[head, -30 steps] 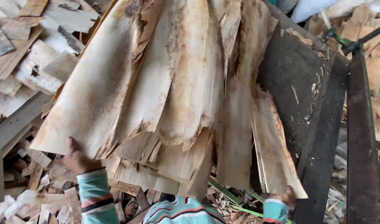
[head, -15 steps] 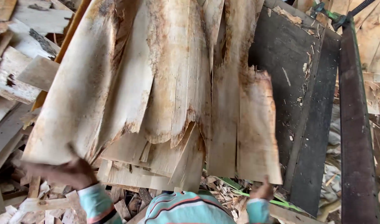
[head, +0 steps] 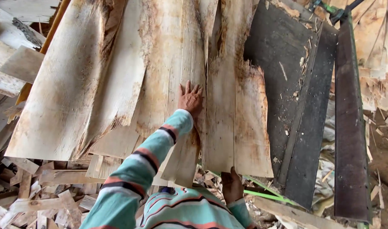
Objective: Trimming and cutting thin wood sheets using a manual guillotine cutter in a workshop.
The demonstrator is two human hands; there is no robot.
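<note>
A stack of thin, pale wood veneer sheets (head: 117, 76) with ragged, torn ends fills most of the head view. My left hand (head: 189, 98) lies flat on top of the sheets near the middle, fingers spread, sleeve striped in teal, black and coral. My right hand (head: 231, 184) grips the near bottom edge of one long veneer sheet (head: 240, 118) at the stack's right side, thumb side hidden under the wood.
A dark metal machine bed (head: 287, 85) with a long black rail (head: 348, 127) runs along the right. Scrap wood offcuts (head: 37, 195) litter the ground at lower left. More veneer scraps (head: 380, 68) pile at far right. A green strap (head: 266, 195) crosses below the sheets.
My left hand left the lower left corner of the stack and now rests flat on the middle of the sheets. My right hand shifted left along the bottom edge. The view moved closer.
</note>
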